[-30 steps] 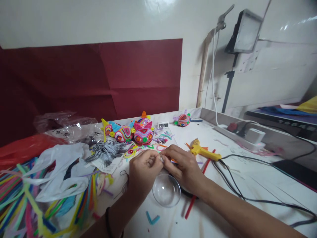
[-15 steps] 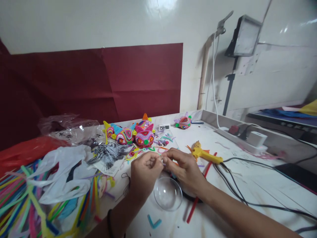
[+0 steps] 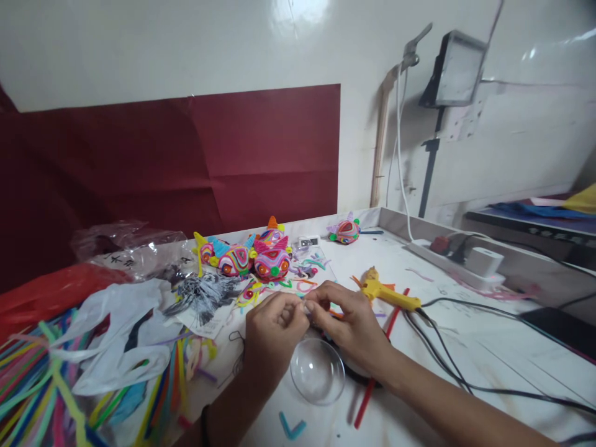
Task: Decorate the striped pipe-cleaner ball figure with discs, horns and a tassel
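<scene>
- The left hand [image 3: 272,332] and the right hand [image 3: 347,320] are meeting fingertip to fingertip just above the clear dome [image 3: 317,371], which is sitting on the white table [image 3: 465,347] right below the hands.
- Both hands are pinching something very small between thumbs and forefingers; it is too tiny and too hidden to name, though a pale speck is showing at the right fingertips [image 3: 308,307].
- To do this pinch well, I'd judge the wrists should be resting low, near the table, so the small piece is not slipping away.
- Keeping the work over the dome looks wise: a dropped bit would be landing close by, not among the scraps.
- The yellow glue gun [image 3: 388,295] is lying just to the right of the right hand, its black cord [image 3: 447,366] trailing off across the table; the elbow should be staying clear of it.
- A red stick [image 3: 372,372] is running under the right wrist, and a blue bent scrap [image 3: 291,427] is lying near the dome.
- Colourful woven figures [image 3: 254,256] are standing well behind the hands, with a heap of coloured sticks [image 3: 56,385] and a white plastic bag [image 3: 116,335] off to the left.
</scene>
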The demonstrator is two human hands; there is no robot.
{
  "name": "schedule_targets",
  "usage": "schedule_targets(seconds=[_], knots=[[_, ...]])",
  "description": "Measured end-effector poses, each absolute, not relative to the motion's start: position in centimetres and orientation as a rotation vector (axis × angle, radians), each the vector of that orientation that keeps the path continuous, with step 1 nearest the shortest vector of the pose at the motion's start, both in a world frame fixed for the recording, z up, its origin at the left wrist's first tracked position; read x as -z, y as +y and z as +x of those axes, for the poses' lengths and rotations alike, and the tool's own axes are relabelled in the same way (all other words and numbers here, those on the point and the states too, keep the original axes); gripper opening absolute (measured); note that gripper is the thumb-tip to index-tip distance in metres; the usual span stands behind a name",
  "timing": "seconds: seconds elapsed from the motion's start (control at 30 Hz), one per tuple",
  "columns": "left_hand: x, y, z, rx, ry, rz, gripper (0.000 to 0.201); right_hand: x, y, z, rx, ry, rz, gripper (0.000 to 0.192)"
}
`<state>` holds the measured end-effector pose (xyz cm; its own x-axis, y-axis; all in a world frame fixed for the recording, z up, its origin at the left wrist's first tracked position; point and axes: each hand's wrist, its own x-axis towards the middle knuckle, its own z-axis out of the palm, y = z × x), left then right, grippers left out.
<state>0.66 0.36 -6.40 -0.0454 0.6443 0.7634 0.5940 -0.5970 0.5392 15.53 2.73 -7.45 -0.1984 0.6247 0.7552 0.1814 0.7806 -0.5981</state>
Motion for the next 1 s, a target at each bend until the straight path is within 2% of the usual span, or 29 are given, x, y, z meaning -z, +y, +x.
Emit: schedule_targets(seconds=[0.7,1.0], knots=[[6.06,0.20,0.60,-1.760,1.399,2.117,0.014,7.33,2.70,15.35,-0.789,-1.665,-0.638,0.015],[6.73,0.59,0.65,-1.688,1.377,1.841,0.013,7.80,2.97,15.14,-1.020,-1.544,-0.609,0.018]])
